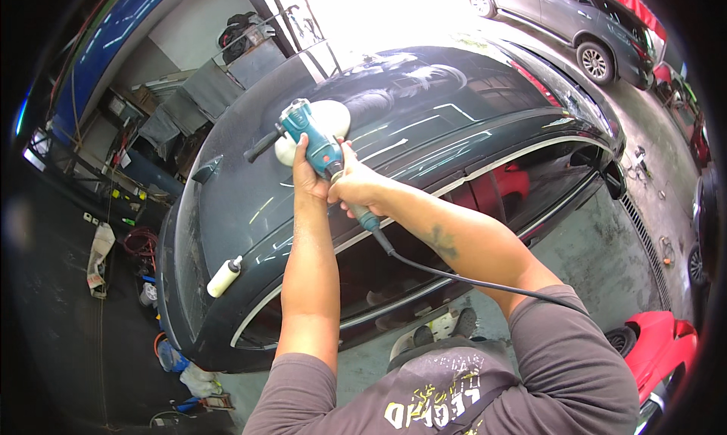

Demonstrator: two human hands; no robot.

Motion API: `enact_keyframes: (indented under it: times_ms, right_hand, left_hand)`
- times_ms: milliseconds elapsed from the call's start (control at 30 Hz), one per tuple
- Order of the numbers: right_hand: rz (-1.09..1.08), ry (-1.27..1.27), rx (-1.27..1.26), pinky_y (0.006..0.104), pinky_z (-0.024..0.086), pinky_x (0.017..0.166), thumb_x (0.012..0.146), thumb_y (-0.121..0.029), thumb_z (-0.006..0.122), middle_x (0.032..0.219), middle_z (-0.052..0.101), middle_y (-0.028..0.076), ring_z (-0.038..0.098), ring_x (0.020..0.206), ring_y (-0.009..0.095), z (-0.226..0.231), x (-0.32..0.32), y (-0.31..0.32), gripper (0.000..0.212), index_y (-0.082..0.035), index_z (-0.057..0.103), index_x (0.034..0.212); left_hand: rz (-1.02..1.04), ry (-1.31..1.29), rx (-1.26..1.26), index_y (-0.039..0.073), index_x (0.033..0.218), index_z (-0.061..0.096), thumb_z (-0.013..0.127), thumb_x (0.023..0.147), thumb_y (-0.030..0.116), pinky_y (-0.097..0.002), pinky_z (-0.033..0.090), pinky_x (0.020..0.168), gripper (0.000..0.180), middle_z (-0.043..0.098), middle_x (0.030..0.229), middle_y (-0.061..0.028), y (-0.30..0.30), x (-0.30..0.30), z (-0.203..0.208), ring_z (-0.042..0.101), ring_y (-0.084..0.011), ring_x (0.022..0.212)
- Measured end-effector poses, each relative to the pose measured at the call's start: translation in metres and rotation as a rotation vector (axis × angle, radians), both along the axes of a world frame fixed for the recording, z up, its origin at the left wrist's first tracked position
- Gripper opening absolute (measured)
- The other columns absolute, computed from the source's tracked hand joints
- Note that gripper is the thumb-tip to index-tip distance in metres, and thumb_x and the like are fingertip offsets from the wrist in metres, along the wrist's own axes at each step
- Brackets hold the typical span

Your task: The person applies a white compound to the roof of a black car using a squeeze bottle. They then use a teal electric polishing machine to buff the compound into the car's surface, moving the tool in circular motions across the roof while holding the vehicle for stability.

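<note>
A teal power polisher [309, 135] rests on the roof of a dark car [265, 200], its round white pad [333, 120] against the paint. My left hand [306, 176] grips the tool's body from its near left side. Behind it, my right hand [357, 183] wraps round the rear handle, where a black cord [454, 277] leads off to the right past my upper arm. The black side handle [262, 146] juts out to the left, with no hand on it. Pale cloudy smears [432, 79] show on the roof beyond the pad.
A squeeze bottle [225, 277] of pale liquid lies on the car, left of my left forearm. Cluttered shelving [182, 94] stands at the far left. A grey car [560, 18] is parked at the far right, a red one [663, 352] at the near right. A drain grate [644, 246] crosses the floor.
</note>
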State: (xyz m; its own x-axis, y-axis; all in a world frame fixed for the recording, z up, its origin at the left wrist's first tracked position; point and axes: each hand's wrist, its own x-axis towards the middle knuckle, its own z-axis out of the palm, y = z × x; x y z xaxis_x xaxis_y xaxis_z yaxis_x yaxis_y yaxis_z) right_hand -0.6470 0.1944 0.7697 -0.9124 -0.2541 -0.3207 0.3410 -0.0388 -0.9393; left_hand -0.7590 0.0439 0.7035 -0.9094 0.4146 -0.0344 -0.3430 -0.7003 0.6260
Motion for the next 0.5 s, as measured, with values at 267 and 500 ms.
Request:
enact_keyframes:
  times_ms: [267, 500]
  right_hand:
    - [-0.037, 0.05, 0.011, 0.0373, 0.053, 0.048, 0.093, -0.009, 0.073, 0.093, 0.061, 0.011, 0.059, 0.062, 0.016, -0.005, 0.021, 0.024, 0.121, -0.028, -0.012, 0.177]
    - [-0.232, -0.031, -0.091, 0.0334, 0.053, 0.048, 0.101, -0.047, 0.074, 0.089, 0.057, 0.005, 0.057, 0.059, 0.013, -0.022, 0.015, 0.089, 0.07, -0.015, 0.036, 0.151]
  left_hand:
    - [0.063, -0.033, -0.028, -0.001, 0.139, 0.061, 0.077, 0.097, 0.038, -0.055, 0.065, 0.098, 0.059, 0.074, 0.121, -0.0236, 0.024, -0.005, -0.015, 0.075, -0.0395, 0.108]
    - [-0.085, -0.121, -0.19, 0.001, 0.132, 0.059, 0.077, 0.095, 0.039, -0.0563, 0.063, 0.082, 0.056, 0.07, 0.106, -0.0194, 0.116, -0.012, 0.005, 0.073, -0.0384, 0.092]
